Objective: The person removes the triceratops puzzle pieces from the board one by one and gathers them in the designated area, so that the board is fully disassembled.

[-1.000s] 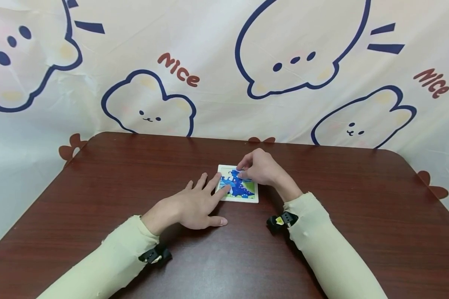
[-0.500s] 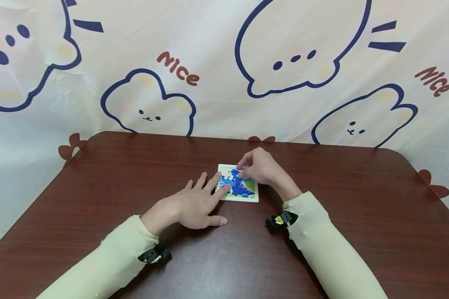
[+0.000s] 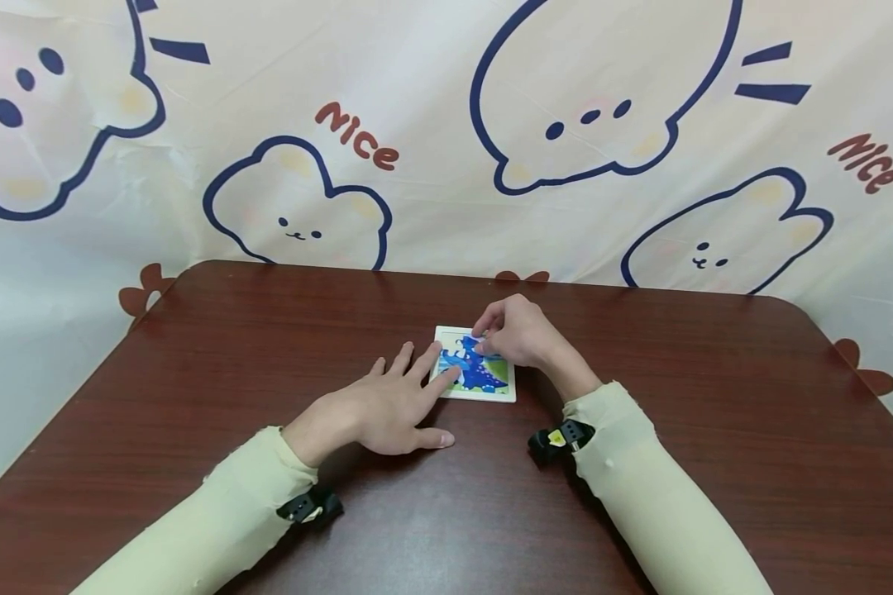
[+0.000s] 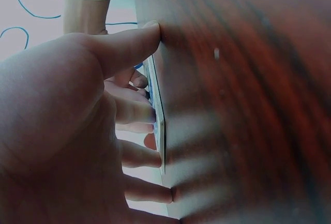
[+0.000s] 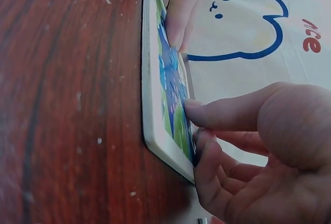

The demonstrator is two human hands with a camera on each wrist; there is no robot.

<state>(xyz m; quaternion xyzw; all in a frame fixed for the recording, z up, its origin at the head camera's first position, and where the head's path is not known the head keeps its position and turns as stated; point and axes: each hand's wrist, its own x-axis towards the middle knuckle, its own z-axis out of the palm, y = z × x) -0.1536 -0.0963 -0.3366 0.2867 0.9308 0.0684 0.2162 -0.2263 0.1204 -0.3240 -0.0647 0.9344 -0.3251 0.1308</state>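
A small square jigsaw puzzle (image 3: 484, 382) with a white frame lies flat on the table. Its picture shows a blue dinosaur on green and pale yellow. My left hand (image 3: 394, 411) is spread out from the left, its index and middle fingers resting on the puzzle's left side and its thumb on the table. At the upper right of the puzzle, my right hand (image 3: 519, 332) bends its fingers down and pinches a puzzle piece, mostly hidden by the fingertips. In the right wrist view, the thumb (image 5: 222, 113) and curled fingers meet at the puzzle's surface.
The dark brown wooden table (image 3: 231, 355) reaches back to a pale curtain (image 3: 432, 215) printed with cartoon bears and the word "Nice". Small black cameras (image 3: 558, 442) sit at both wrists.
Both hands and the puzzle keep their places. The whole head view shifts only very slightly.
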